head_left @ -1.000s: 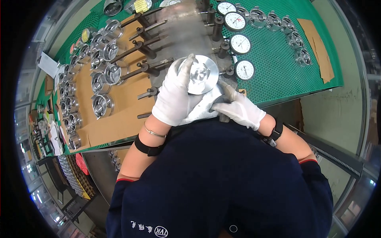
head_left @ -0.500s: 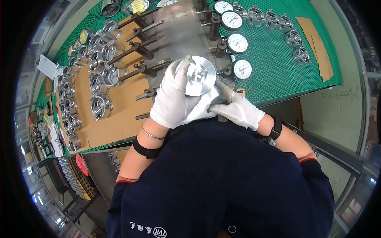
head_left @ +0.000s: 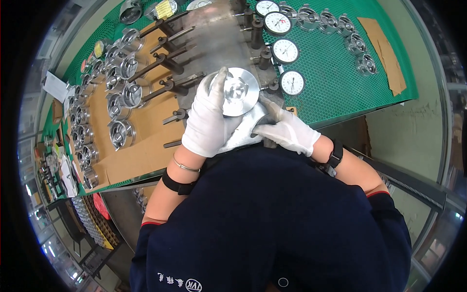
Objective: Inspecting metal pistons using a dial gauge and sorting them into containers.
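Note:
A shiny metal piston [head_left: 247, 101] with a round, flat top and a recessed centre is in front of my body. My left hand [head_left: 209, 114], in a white glove, is closed around its left side, fingers reaching up over the rim. Just below the piston lies a whitish, crumpled piece that looks like cloth [head_left: 244, 130]. My right hand [head_left: 287, 127], also gloved, is closed on the right side of this piece, thumb toward the piston. Its other fingertips are partly hidden, as is the piston's underside.
Beyond my hands stands a metal measuring fixture [head_left: 214, 44] with dark posts, rods and several dial gauges [head_left: 292, 82]. Several pistons [head_left: 121, 134] stand on cardboard [head_left: 146, 151] at left. More pistons [head_left: 366, 64] and a cardboard strip [head_left: 384, 56] rest on the green mat [head_left: 331, 97] at right.
The whole scene has shifted slightly left in the view. Both hands keep much the same hold, and the piston stays between them.

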`<control>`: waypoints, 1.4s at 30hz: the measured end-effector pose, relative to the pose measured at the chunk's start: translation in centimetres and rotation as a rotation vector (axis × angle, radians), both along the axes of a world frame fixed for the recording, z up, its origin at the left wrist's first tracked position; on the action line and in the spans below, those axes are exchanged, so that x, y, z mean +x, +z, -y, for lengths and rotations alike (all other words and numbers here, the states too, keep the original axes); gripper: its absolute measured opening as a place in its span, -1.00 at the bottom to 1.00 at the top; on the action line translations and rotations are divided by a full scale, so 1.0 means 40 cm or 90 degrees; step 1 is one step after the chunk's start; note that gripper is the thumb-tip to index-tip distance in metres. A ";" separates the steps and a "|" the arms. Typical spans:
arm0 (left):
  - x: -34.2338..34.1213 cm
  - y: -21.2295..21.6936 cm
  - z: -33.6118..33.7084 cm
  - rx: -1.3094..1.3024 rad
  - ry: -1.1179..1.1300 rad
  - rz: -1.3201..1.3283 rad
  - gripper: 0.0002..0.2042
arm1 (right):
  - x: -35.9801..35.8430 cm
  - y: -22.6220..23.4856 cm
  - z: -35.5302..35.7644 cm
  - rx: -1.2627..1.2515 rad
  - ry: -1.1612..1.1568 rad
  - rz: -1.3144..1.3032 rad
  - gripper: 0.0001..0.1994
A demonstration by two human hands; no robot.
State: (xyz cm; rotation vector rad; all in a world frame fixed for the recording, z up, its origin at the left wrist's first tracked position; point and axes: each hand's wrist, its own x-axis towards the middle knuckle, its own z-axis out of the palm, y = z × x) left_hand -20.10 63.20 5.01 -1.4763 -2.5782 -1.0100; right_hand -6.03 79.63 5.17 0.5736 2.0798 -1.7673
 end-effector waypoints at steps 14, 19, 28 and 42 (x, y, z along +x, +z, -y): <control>-0.096 0.128 0.171 0.115 0.206 0.048 -0.50 | 0.176 0.089 -0.274 0.099 -0.507 -0.192 -0.56; -0.251 0.026 0.460 -0.519 0.547 -0.102 -0.60 | 0.383 -0.154 -0.640 0.160 -0.770 -0.038 -0.69; -0.240 -0.037 0.558 -0.569 0.577 -0.132 -0.71 | 0.465 -0.339 -0.843 0.098 -0.855 0.129 -0.69; 0.053 0.226 0.315 0.291 0.186 0.635 -0.69 | -0.020 0.126 -0.130 0.151 0.178 -0.372 -0.35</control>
